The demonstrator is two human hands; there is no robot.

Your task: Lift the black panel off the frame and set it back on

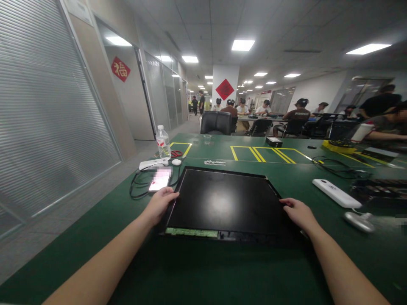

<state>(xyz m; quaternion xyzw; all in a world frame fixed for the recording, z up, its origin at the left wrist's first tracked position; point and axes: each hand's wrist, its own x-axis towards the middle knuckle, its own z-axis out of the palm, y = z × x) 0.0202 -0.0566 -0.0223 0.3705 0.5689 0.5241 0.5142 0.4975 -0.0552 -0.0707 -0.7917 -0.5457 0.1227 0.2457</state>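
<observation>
Bare forearms (98,254) reach in from the near side of the display panel (222,203), which lies face up at the green table (206,275), between the two hands; whether it rests flat or is slightly raised, I cannot tell. The left hand (159,206) pinches the panel's left edge, the right hand (299,214) its right edge; fingertips underneath are hidden. Judging by its broad, thin build, the panel should be fairly light, stiff but liable to flex, with a smooth screen that could crack under thumb pressure. Its dark side frame looks the best hold, gripped evenly on both sides, away from the green circuit strip (192,233) along its near edge, which seems exposed and fragile. Left of the panel lies a lit phone (159,182); just past its far edge, a caliper (215,162); to its right, a white device (337,193).
</observation>
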